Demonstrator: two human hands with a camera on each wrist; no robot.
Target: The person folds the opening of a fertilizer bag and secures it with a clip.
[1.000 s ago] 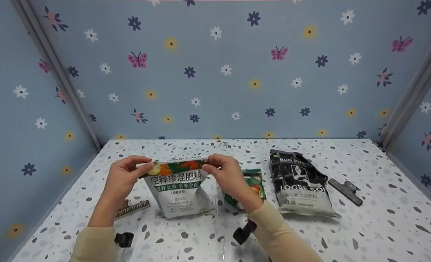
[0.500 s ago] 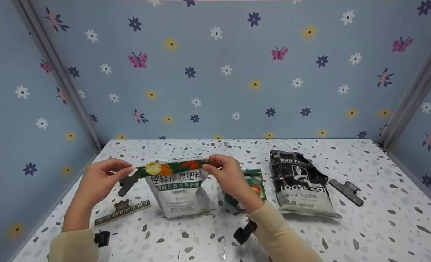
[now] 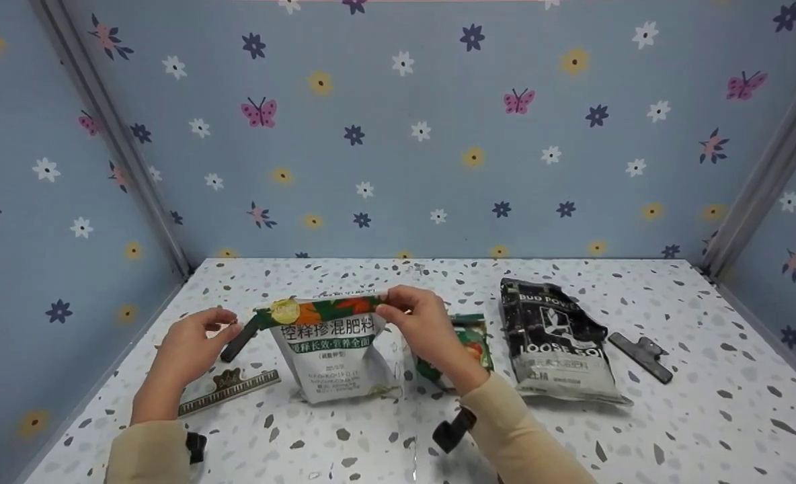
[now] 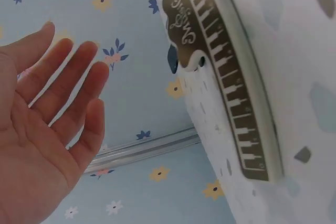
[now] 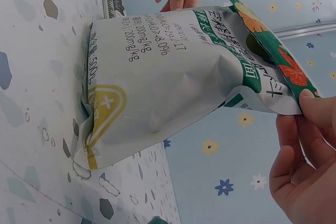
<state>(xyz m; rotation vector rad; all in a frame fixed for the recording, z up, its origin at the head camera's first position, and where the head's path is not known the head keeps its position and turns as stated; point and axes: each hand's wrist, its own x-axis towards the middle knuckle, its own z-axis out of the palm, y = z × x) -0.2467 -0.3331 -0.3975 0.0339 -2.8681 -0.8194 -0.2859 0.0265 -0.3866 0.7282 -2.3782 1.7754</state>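
A white fertilizer bag stands upright on the table, its green and orange top folded over into a strip. My right hand pinches the right end of that fold between thumb and fingers, as the right wrist view also shows. My left hand is off the bag, to the left of the fold. Its fingers are spread and loosely bent, with nothing in them. Just beyond its fingertips lies a black clip, partly hidden by the bag's fold. Below is a ruler with piano-key print.
Behind my right hand lies a small green packet, partly covered. Further right are a black and white soil bag and another black clip. A flower-patterned wall closes off the back of the speckled table.
My left hand has let go of the fold's left end and moved left, then slightly lower, uncovering the black clip and ruler. My right hand keeps its pinch on the bag.
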